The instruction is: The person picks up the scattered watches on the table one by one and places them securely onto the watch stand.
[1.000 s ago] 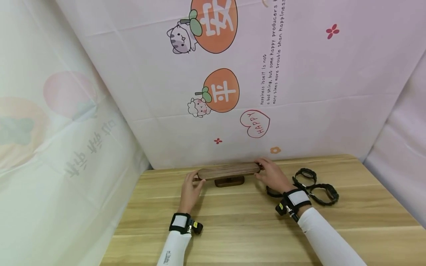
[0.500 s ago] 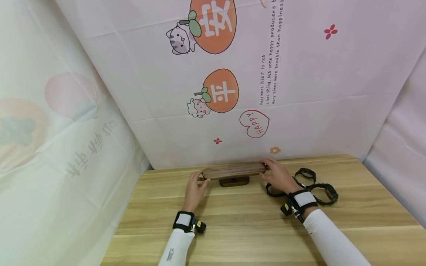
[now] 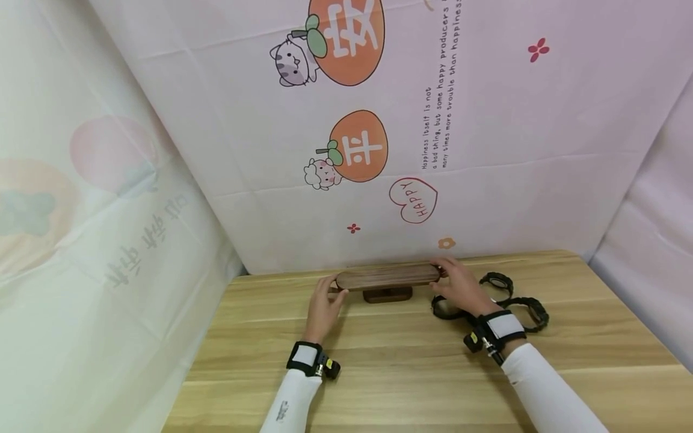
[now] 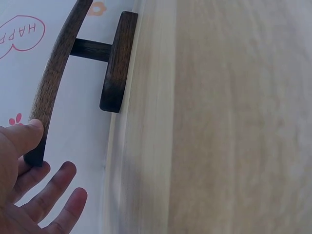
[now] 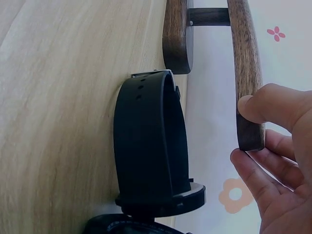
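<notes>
A dark wooden watch stand [image 3: 387, 276], with a long rounded top bar, short post and oblong base [image 3: 387, 294], is at the back of the table in the head view. My left hand [image 3: 323, 311] pinches the bar's left end; in the left wrist view its thumb lies on the bar [image 4: 53, 73] and other fingers are spread below the tip. At the opposite end, my right hand [image 3: 462, 287] pinches the bar, thumb on the near face in the right wrist view. A black-strapped watch [image 5: 146, 141] lies on its side close to the base there.
Three black watches [image 3: 533, 313] lie grouped on the wooden table [image 3: 400, 373] to the right, partly beneath my right wrist and forearm. A white printed cloth [image 3: 303, 234] hangs right behind the table's back edge, with more cloth at both sides.
Both hands have shifted to the right along the back of the table, and the watch stand has moved right with them. The watches stay where they were.
</notes>
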Demonstrator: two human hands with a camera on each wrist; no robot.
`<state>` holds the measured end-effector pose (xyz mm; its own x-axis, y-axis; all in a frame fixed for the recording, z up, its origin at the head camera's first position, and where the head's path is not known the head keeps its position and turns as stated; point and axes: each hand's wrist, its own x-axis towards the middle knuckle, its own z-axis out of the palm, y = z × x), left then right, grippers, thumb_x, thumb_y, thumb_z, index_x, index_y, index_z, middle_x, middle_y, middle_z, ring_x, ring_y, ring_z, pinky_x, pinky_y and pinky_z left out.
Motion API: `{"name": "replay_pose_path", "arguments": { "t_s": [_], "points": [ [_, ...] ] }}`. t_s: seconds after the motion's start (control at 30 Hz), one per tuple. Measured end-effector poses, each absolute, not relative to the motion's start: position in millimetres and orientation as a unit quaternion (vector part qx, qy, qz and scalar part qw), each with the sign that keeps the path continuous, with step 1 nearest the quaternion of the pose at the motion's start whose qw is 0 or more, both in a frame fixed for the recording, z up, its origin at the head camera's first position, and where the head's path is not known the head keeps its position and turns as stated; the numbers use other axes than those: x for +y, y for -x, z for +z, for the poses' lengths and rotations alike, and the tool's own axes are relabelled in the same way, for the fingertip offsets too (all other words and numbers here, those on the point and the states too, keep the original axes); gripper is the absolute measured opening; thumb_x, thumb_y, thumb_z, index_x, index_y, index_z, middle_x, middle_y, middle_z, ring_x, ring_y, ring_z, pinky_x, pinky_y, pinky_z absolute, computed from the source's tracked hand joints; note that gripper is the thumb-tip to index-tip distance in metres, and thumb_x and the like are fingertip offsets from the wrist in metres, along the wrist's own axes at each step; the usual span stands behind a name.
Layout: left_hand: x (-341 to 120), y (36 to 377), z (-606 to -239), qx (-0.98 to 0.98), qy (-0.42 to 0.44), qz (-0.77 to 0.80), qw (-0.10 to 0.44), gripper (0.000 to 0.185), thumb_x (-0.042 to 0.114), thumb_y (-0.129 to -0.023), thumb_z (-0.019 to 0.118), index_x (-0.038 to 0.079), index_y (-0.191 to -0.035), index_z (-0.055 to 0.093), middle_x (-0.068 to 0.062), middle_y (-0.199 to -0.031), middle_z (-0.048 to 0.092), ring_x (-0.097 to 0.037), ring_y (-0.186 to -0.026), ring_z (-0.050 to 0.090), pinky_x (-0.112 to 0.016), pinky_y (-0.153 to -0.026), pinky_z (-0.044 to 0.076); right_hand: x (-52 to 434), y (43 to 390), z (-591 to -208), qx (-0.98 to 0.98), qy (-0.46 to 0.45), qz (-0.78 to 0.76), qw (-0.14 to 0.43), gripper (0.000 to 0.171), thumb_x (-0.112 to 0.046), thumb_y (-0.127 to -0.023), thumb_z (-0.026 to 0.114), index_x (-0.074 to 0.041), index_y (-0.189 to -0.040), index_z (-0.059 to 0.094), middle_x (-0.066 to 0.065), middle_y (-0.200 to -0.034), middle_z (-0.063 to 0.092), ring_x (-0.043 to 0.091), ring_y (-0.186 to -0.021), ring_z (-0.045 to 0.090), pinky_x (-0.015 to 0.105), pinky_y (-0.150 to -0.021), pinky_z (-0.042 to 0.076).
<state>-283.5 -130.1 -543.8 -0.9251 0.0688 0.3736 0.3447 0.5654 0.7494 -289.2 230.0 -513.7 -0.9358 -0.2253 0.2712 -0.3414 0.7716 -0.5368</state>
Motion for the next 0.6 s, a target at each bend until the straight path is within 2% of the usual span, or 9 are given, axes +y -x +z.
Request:
{"name": "replay_pose_path", "arguments": {
  "t_s": [0.13, 0.33, 0.6],
  "points": [
    [-128.7, 283.0, -543.3, -0.872, 0.12, -0.449, 0.151, 0.052, 0.021, -0.104, 0.071, 0.004, -0.15, 0.057, -0.014, -0.142, 0.062, -0.028, -0.115, 0.069, -0.04, -0.089, 0.064, 231.5, 287.6, -512.6, -0.935, -0.155, 0.301, 0.104, 0.058, -0.014, -0.096, 0.078, 0.002, -0.148, 0.057, 0.027, -0.15, 0.054, 0.044, -0.122, 0.064, 0.06, -0.096, 0.058],
    [-127.1, 282.4, -543.6, -0.875, 0.119, -0.446, 0.145, 0.051, 0.02, -0.104, 0.071, 0.007, -0.151, 0.057, -0.012, -0.142, 0.062, -0.027, -0.116, 0.068, -0.04, -0.089, 0.063, 233.4, 284.6, -510.1, -0.936, -0.158, 0.298, 0.099, 0.059, -0.013, -0.097, 0.078, 0.004, -0.148, 0.056, 0.028, -0.151, 0.053, 0.046, -0.124, 0.062, 0.061, -0.097, 0.058],
    [-127.7, 281.4, -544.1, -0.878, 0.135, -0.433, 0.151, 0.051, 0.015, -0.105, 0.07, 0.006, -0.153, 0.054, -0.014, -0.148, 0.059, -0.028, -0.117, 0.067, -0.038, -0.087, 0.063, 234.6, 285.1, -510.3, -0.935, -0.162, 0.302, 0.093, 0.058, -0.012, -0.098, 0.077, 0.004, -0.149, 0.054, 0.026, -0.143, 0.057, 0.04, -0.115, 0.065, 0.054, -0.09, 0.06]
  ]
}}
